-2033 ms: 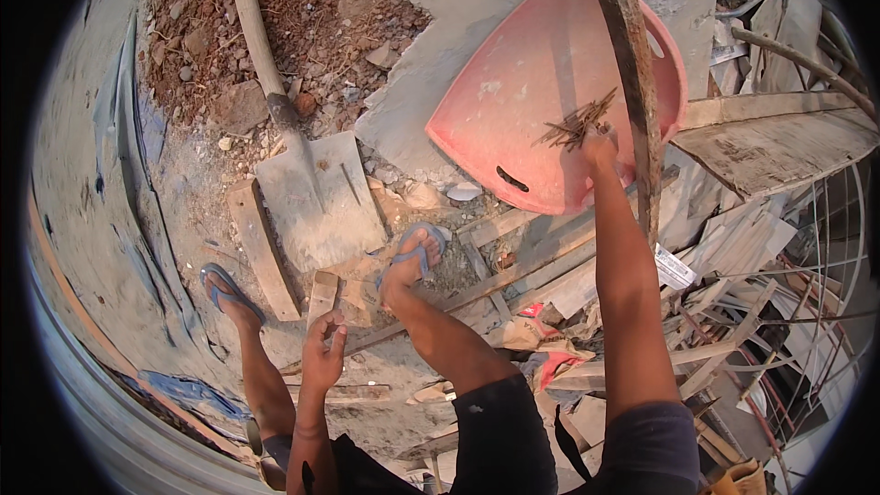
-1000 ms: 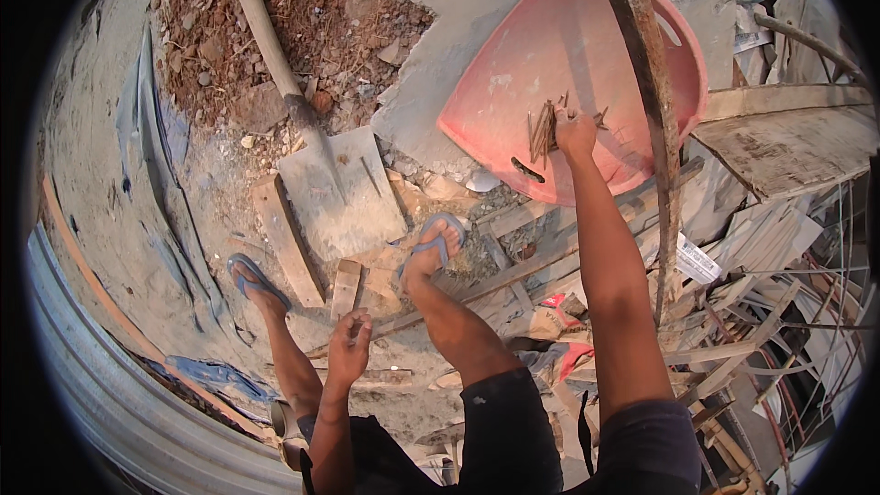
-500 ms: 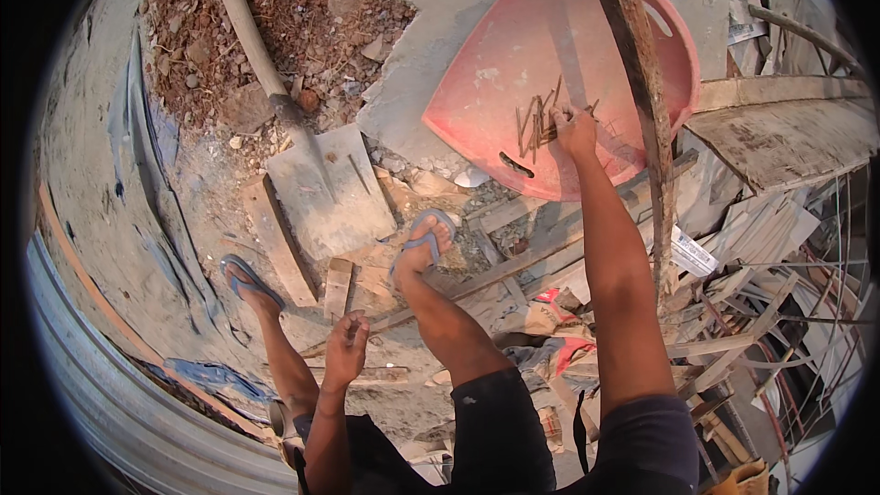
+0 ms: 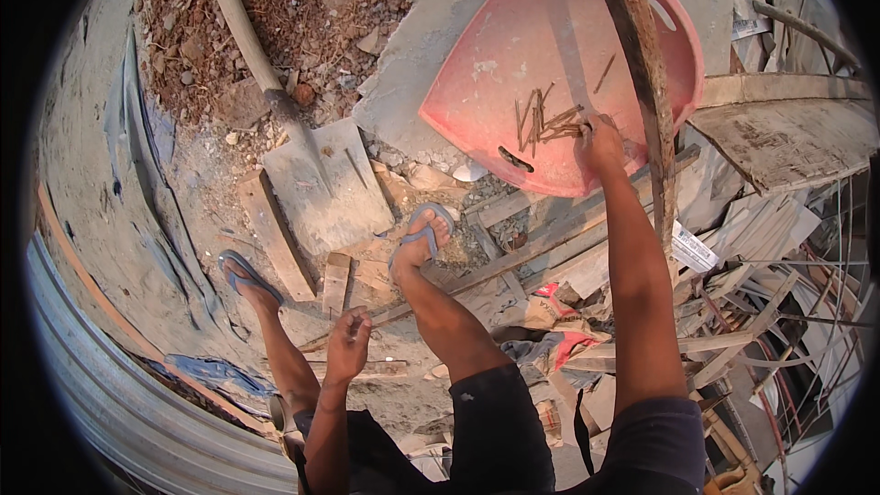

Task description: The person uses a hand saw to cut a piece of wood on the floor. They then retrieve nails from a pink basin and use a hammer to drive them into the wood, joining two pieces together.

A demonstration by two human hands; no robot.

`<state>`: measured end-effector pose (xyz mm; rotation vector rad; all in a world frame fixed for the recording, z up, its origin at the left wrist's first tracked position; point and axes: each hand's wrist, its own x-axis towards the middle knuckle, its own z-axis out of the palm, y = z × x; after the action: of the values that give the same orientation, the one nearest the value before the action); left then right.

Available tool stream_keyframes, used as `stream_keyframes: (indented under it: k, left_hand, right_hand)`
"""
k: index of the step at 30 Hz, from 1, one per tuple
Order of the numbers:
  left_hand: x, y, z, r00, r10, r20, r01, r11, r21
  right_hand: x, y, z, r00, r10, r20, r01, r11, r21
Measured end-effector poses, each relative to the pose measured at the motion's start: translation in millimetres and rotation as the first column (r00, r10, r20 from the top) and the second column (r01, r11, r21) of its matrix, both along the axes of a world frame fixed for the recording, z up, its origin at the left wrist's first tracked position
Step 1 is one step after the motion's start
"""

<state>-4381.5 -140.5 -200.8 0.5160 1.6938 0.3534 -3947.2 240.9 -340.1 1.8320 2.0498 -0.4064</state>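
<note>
Rusty nails lie in a loose cluster low in the red pan, which leans tilted against a grey slab; one stray nail lies apart, higher up. My right hand sits at the cluster's right edge, fingers curled over the nearest nails; whether they pinch any I cannot tell. A rusty curved bar crosses just beside that hand. My left hand hangs loosely curled and empty near my knee, above scrap boards. A shovel lies to the left, its handle running over red soil. I judge that the nails handle best when swept together with flat fingers and lifted by their shanks, points turned away from my palm, wrist clear of the bar. With sandals on loose rubble, I would keep my weight steady.
</note>
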Motion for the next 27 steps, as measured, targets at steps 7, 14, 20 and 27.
stream_keyframes:
  k: [7,14,20,27]
  left_hand:
    - [-6.9,-3.0,-3.8,0.997,-0.005,0.076,0.012,0.996,-0.088]
    - [-6.5,7.1,2.8,0.999,-0.039,0.014,0.040,0.997,-0.069]
    - [-4.3,5.5,1.4,0.998,-0.007,0.066,0.012,0.997,-0.075]
    - [5.2,20.7,-0.3,0.997,-0.070,0.038,0.072,0.996,-0.050]
  right_hand:
    - [46.6,18.8,-29.3,0.687,-0.565,-0.458,0.536,0.819,-0.207]
    - [14.6,20.1,1.7,0.412,-0.701,-0.583,0.638,0.678,-0.365]
    - [-0.2,9.8,-3.8,0.713,-0.588,-0.381,0.604,0.792,-0.090]
    - [38.3,-6.9,-71.0,0.697,-0.441,-0.566,0.537,0.843,0.005]
